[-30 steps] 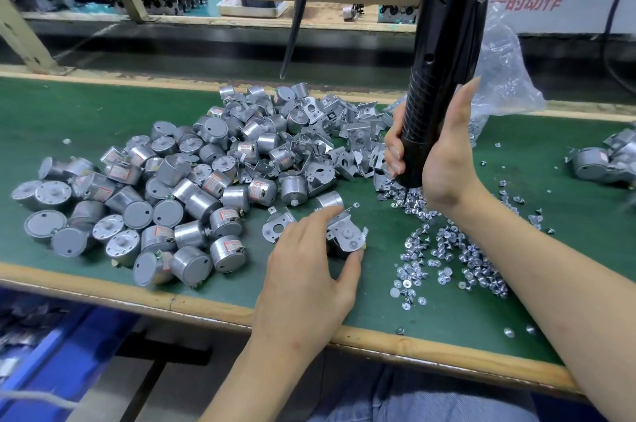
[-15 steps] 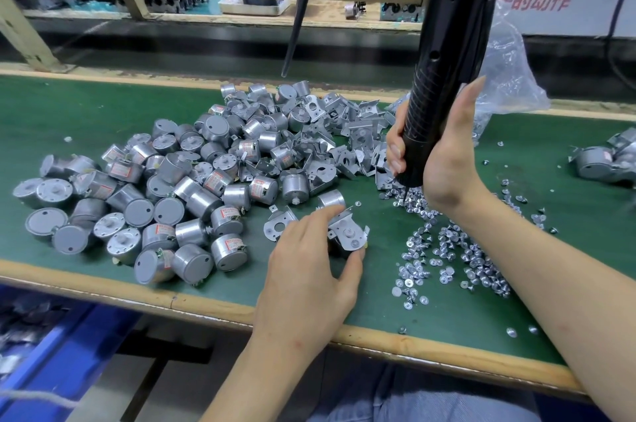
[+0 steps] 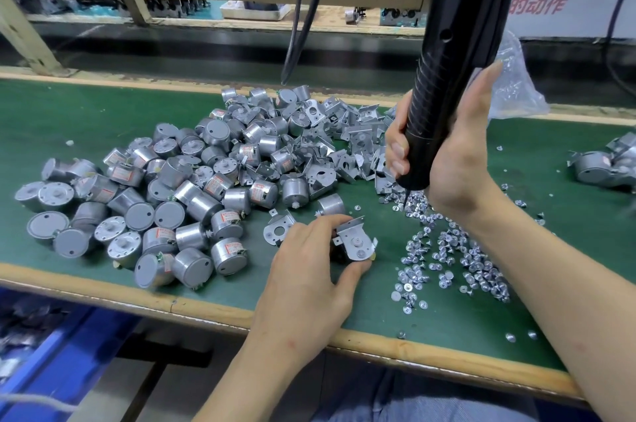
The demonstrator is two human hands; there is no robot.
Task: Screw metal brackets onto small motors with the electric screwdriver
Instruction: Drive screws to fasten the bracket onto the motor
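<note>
Left hand [image 3: 309, 270] pinches a bracketed motor [image 3: 356, 244] on the green mat [image 3: 103, 118], at four o'clock from the motor heap [image 3: 179, 194]. Right hand [image 3: 457, 160] grips the electric screwdriver [image 3: 447, 77] at its one o'clock, above loose screws [image 3: 451, 249].

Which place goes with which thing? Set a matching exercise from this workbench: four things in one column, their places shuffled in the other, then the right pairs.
Things
1. electric screwdriver
2. motor with bracket
3. loose screws
4. pile of bare motors

Places
A. heaped on the green mat, left of the left hand
B. gripped upright by the right hand
C. held by the left hand
D. scattered on the mat, right of the left hand

Pairs: 1-B; 2-C; 3-D; 4-A
</note>
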